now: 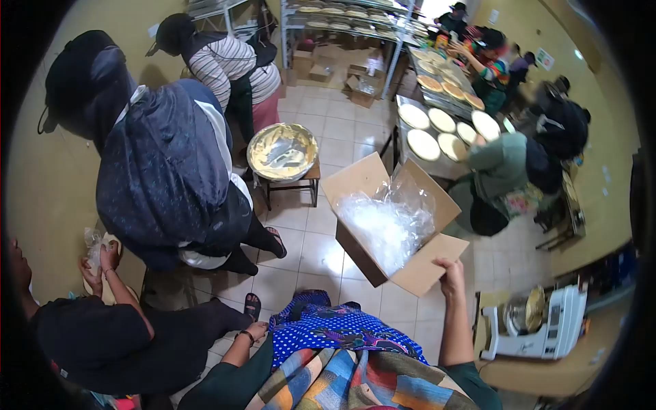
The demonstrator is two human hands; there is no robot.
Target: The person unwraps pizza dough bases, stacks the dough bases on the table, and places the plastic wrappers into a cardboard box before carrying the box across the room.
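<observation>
My right hand (451,277) grips a flap of an open cardboard box (362,256), thumb and fingers pinching the near right corner. The box is tilted, flaps spread, and hangs over the tiled floor. Clear plastic bags (383,229) lie crumpled in a heap inside it. Down by the edge of my blue dotted apron (342,335) is my left hand (257,331), with a dark band at the wrist. Its fingers are curled, and no object shows in them.
A large bowl smeared with batter (281,152) stands on a stool (292,188) ahead. A person in a dark jacket (164,171) stands left; another sits below. Round flat cakes (424,145) lie on a table at right. A white mixer (547,324) occupies a bench.
</observation>
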